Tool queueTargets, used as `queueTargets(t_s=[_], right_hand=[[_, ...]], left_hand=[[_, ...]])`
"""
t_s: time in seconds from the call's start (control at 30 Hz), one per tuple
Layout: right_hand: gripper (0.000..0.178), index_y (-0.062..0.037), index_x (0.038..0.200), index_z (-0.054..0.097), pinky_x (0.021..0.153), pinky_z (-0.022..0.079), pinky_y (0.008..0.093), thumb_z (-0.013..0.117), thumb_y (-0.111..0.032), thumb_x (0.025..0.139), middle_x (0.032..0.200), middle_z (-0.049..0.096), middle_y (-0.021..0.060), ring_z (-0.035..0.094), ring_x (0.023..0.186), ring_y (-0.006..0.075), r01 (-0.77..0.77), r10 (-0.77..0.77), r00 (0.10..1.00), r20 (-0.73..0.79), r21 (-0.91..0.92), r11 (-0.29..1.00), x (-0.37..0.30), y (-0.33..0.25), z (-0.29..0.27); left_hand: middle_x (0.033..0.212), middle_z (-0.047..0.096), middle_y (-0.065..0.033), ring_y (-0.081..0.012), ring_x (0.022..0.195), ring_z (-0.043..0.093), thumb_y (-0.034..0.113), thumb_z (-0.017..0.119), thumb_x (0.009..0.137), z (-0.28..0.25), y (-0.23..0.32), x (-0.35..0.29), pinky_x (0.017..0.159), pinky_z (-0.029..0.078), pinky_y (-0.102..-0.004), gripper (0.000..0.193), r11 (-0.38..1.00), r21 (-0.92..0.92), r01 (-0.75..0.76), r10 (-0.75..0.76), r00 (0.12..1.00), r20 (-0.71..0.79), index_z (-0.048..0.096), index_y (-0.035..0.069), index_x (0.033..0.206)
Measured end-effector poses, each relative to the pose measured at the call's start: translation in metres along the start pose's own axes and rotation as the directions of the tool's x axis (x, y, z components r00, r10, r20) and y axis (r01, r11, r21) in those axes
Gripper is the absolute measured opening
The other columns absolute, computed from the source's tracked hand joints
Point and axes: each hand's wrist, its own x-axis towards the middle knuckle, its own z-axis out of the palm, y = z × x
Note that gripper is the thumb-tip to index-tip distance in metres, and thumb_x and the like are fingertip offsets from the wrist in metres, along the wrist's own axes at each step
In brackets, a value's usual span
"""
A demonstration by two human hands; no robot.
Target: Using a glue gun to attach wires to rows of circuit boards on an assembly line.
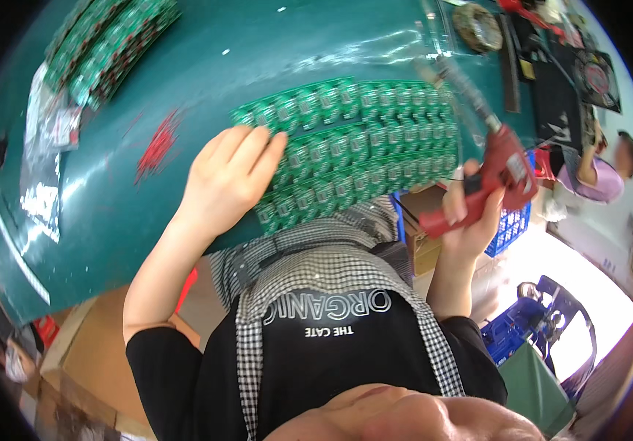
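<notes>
Rows of green circuit boards (331, 147), joined in long panels, lie side by side on the green table. Over their left end rests my left hand (224, 173), palm down, its fingers stretched toward the far left corner and touching the boards. The thumb and whatever lies beneath the palm are hidden. My right hand (478, 220) is wrapped round the handle of a red pistol-shaped soldering gun (508, 169). Held beyond the boards' right end, the tool points its long metal barrel far and left; its tip is blurred.
Red wires (158, 147) lie loose left of the boards. More green board panels (122, 48) are stacked far left, beside clear plastic bags (41, 162). A tape roll (477, 28) and a small fan (597, 79) stand far right. Another person (599, 173) sits beyond.
</notes>
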Motion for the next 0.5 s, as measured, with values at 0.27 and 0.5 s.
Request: queueTargets(t_s=[0.27,0.5], right_hand=[[0.051,-0.0073,0.125,0.041,0.059,0.041,0.0184,0.060,-0.007,0.078,0.108,0.053,0.0098,0.045,0.065,0.0067,-0.124,0.118,0.992,0.045,0.528,0.840,0.132,-0.043,-0.097],[0.051,-0.0070,0.132,0.033,0.060,0.040,0.0143,0.053,-0.011,0.086,0.122,0.043,0.0127,0.042,0.067,0.0050,-0.241,0.185,0.970,0.157,0.528,0.814,0.103,-0.044,-0.112]], left_hand=[[0.075,0.052,-0.0035,-0.0198,0.069,0.051,0.009,0.062,0.067,-0.026,0.000,-0.008,0.062,0.041,-0.0310,0.012,0.975,0.001,0.223,-0.222,0.970,-0.101,0.057,0.006,0.078],[0.075,0.056,-0.0108,-0.0273,0.074,0.054,0.013,0.060,0.076,-0.070,-0.074,-0.099,0.067,0.042,-0.0365,0.011,0.466,0.023,0.885,-0.860,0.459,-0.224,0.058,0.002,0.077]])
